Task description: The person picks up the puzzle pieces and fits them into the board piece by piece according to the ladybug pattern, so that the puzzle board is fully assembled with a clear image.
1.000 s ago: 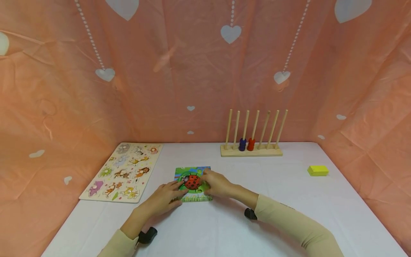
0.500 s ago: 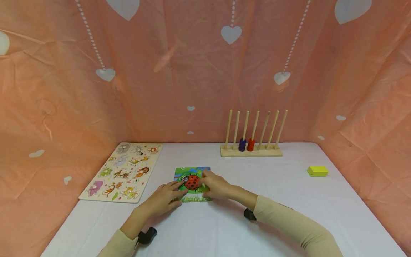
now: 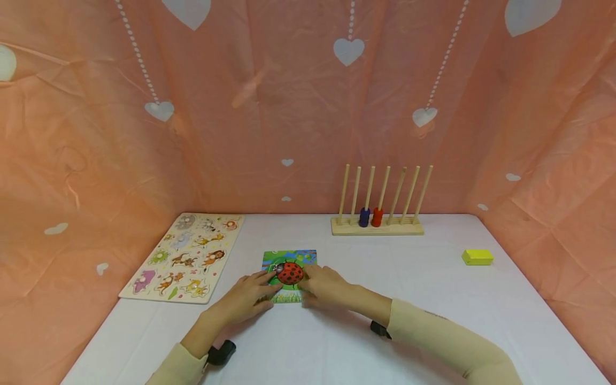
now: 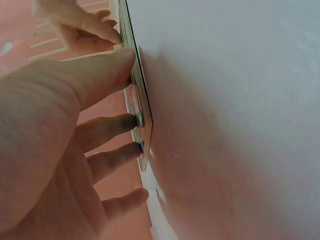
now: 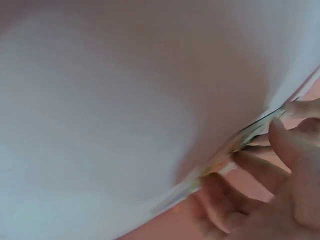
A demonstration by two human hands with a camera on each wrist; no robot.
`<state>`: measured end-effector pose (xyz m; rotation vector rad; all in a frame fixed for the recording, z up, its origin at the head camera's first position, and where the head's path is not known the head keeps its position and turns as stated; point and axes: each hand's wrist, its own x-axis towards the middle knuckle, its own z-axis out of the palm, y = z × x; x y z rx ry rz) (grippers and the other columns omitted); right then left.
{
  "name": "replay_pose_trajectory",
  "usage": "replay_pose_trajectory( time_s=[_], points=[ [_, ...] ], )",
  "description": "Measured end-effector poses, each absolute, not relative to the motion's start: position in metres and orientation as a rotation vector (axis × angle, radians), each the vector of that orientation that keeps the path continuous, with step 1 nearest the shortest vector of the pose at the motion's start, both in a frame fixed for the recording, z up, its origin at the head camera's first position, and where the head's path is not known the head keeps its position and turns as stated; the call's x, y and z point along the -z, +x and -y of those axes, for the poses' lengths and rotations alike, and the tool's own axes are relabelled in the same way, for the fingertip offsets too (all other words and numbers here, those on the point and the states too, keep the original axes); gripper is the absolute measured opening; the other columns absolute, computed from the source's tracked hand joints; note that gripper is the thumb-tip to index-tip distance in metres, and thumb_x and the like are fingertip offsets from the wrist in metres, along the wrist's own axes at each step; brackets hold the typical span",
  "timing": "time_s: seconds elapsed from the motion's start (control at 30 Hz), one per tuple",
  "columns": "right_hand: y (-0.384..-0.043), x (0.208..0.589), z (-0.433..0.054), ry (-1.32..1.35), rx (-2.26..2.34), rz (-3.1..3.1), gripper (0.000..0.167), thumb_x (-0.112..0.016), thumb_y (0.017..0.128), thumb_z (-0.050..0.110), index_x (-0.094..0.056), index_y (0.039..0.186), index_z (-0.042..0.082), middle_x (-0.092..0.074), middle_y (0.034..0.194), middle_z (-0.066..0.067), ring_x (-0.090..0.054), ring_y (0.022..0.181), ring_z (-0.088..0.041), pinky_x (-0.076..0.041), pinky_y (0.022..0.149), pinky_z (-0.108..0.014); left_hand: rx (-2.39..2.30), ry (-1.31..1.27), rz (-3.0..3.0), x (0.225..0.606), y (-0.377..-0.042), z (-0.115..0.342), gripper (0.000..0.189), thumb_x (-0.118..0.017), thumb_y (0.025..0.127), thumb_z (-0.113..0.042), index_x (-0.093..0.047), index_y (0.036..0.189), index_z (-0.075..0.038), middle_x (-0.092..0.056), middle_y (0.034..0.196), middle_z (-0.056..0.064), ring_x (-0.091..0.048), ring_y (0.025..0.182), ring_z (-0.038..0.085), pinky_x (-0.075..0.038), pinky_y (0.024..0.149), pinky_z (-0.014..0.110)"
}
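A square ladybug puzzle [image 3: 290, 273] lies flat on the white table, green and blue with a red spotted ladybug in its middle. My left hand [image 3: 244, 298] rests on its left side, fingertips on the picture and thumb at the near edge. In the left wrist view the thin side of the puzzle board [image 4: 145, 110] shows under those fingers. My right hand [image 3: 327, 289] lies at the puzzle's right edge, its fingertips touching the ladybug's right side and covering the lower right part. The right wrist view shows the same hand [image 5: 270, 185] with loosely bent fingers along the board.
On the left lies a wooden animal puzzle board [image 3: 192, 270]. A wooden peg rack [image 3: 377, 230] with blue rings [image 3: 364, 217] and red rings [image 3: 377, 217] stands at the back. A yellow block [image 3: 477, 257] sits far right. A pink curtain [image 3: 308, 107] hangs behind the table.
My right hand has slid toward the near edge of the ladybug puzzle, uncovering its top right corner. The left hand has stayed in place.
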<state>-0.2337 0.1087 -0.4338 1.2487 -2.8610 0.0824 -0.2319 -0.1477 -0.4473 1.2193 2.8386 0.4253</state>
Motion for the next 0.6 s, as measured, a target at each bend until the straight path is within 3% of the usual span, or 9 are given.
replay_pose_trajectory(
  time_s=[0.1,0.23,0.4,0.6],
  points=[
    [-0.219,0.431,-0.113,1.235,0.113,2.911,0.059,-0.066,0.091,0.052,-0.063,0.134,0.012,-0.055,0.137,-0.013,-0.053,0.124,-0.026,-0.052,0.093,-0.042,-0.410,1.204,-2.841,0.447,-0.232,0.148,0.043,-0.067,0.096,-0.024,-0.063,0.135,-0.008,-0.045,0.148,0.026,-0.043,0.133,0.047,-0.040,0.100,0.066],
    [-0.204,0.429,-0.121,1.231,0.165,3.010,0.071,-0.059,0.093,0.058,-0.050,0.147,0.013,-0.039,0.156,-0.011,-0.038,0.142,-0.029,-0.041,0.108,-0.050,-0.408,1.206,-2.845,0.446,-0.232,0.148,0.044,-0.067,0.096,-0.025,-0.063,0.135,-0.008,-0.045,0.148,0.026,-0.044,0.133,0.047,-0.040,0.100,0.066],
    [-0.199,0.428,-0.127,1.250,0.039,3.097,0.072,-0.053,0.096,0.057,-0.041,0.153,0.014,-0.031,0.161,-0.010,-0.029,0.147,-0.031,-0.030,0.114,-0.058,-0.400,1.199,-2.859,0.444,-0.231,0.148,0.044,-0.069,0.094,-0.025,-0.064,0.134,-0.007,-0.045,0.148,0.026,-0.044,0.133,0.047,-0.038,0.100,0.068],
    [-0.199,0.417,-0.149,1.032,-0.200,3.154,0.071,-0.052,0.100,0.049,-0.039,0.151,0.003,-0.030,0.159,-0.021,-0.026,0.146,-0.042,-0.022,0.115,-0.063,-0.251,1.132,-3.015,0.432,-0.224,0.136,0.052,-0.071,0.092,-0.034,-0.062,0.135,-0.007,-0.049,0.147,0.020,-0.034,0.140,0.047,-0.025,0.105,0.075]
  ],
)
